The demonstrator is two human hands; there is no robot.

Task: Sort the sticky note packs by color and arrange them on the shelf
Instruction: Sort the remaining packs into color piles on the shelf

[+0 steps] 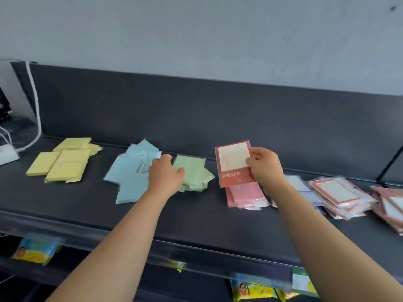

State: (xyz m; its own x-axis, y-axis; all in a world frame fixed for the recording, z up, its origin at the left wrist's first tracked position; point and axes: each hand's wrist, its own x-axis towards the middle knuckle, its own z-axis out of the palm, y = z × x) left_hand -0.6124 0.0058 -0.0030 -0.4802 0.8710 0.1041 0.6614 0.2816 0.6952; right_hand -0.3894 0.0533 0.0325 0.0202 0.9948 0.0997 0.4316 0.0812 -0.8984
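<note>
On the dark shelf (196, 219) lie sorted piles: yellow packs (63, 162) at the left, blue packs (128, 171) beside them, green packs (194, 173) in the middle, pink packs (245, 196) right of centre. My left hand (165, 173) rests with relaxed fingers on the seam between the blue and green piles, thumb on the green one. My right hand (265, 165) pinches a red-bordered pack with a white window (232, 163), held tilted above the pink pile.
A lilac pack (298, 184) and stacks of red-bordered packs (342, 195) lie at the right. The shelf's back panel rises behind. White cables and a power strip (6, 153) sit at the far left. Colourful packets (36, 249) hang below the shelf's front edge.
</note>
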